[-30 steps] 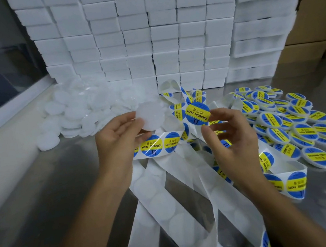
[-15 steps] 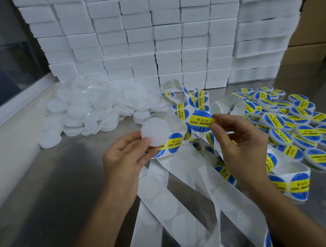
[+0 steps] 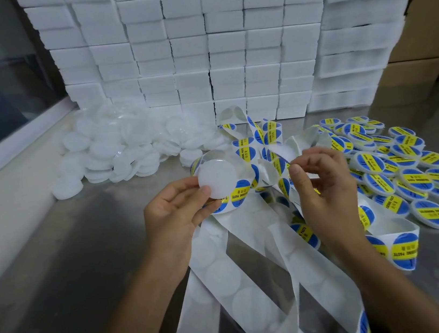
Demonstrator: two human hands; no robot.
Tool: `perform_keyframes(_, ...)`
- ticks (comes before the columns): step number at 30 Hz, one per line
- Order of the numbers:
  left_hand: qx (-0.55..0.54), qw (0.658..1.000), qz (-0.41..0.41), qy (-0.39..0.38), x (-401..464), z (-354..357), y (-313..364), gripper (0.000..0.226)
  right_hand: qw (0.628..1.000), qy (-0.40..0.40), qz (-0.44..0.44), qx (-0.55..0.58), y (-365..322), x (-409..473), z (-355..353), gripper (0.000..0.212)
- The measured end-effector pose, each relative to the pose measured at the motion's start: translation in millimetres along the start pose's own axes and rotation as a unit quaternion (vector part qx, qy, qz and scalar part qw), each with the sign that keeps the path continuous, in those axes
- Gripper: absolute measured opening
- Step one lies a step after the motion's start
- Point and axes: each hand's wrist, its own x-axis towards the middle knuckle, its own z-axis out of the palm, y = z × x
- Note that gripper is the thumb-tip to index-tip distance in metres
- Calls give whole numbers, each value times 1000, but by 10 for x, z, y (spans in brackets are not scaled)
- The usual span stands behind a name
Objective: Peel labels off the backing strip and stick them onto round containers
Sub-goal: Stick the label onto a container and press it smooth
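**Label off the strip, bare container waiting**

While the left hand holds a bare white container by its edge, thumb on the near face and fingers curled behind, I read this as the gap between peeling and sticking. The same hand also seems to trap a loop of the backing strip, whose blue-and-yellow labels show just below and right of the container.

The right hand sits just right of the container, thumb and forefinger pinched together. Something pale and thin rises from the pinch; I take it for a peeled label seen from its back, but I cannot tell for certain.

Landmarks, all from the container:
- Unlabelled pile: up and left, against the stacked white boxes.
- Finished, labelled containers: well to the right on the metal table.
- Spent strip: trailing down toward me.

Judgement: next move calls for centring the label over the container's flat face, laying one edge first and smoothing across. Risk is a skewed or creased label, or it folding on itself.
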Motion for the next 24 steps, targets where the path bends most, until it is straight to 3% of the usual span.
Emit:
perform_keyframes(6,12,1000,-2,-2,-17,13,-23,25,998,24,33,54,-45,38,-23,18)
perform_keyframes(13,6,1000,-13,-5,-39,34,-35,22,958,-20,140,250,-190,14,-44,16)
perform_keyframes(24,17,999,-36,-27,-74,65,-36,33,966,-81,94,226,-270,-105,94,23)
